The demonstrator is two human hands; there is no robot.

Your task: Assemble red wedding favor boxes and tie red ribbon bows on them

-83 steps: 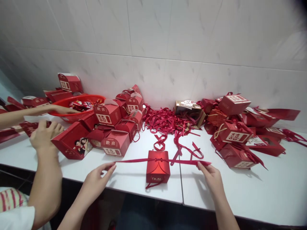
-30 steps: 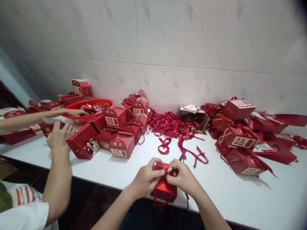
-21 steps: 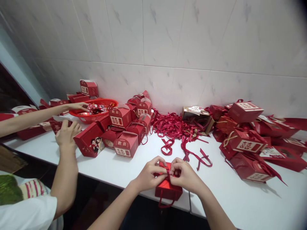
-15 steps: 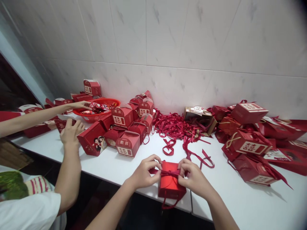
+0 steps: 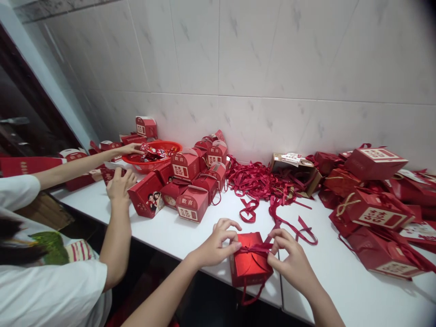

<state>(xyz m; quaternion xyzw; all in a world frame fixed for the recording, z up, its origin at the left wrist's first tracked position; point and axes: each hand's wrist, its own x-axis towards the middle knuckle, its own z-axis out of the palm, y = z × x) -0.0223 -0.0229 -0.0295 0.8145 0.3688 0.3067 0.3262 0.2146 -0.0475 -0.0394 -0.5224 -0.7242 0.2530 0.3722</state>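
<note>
Drawn in since the earliest frame, the left hand (image 5: 218, 243) and right hand (image 5: 291, 259) now flank a glossy red, cube-shaped cardboard box (image 5: 252, 270) — its curved flaps crossed on top by a narrow dark-red fabric ribbon (image 5: 255, 248). Each hand pinches one side of that ribbon. The box sits at the long white table's (image 5: 340, 281) front edge; tabletop stretches rightward to stacked red cardboard boxes (image 5: 384, 215). Its thin dark-red cord handle (image 5: 244, 295) reaches past the edge — beside a dark seam (image 5: 281, 293).

Bare bench (image 5: 335, 270) is giving you room between your right hand (image 5: 293, 261) and the piled boxes (image 5: 384, 252); stacked boxes (image 5: 192, 202) are blocking the left, tangled ribbons (image 5: 254, 181) the far middle.
</note>
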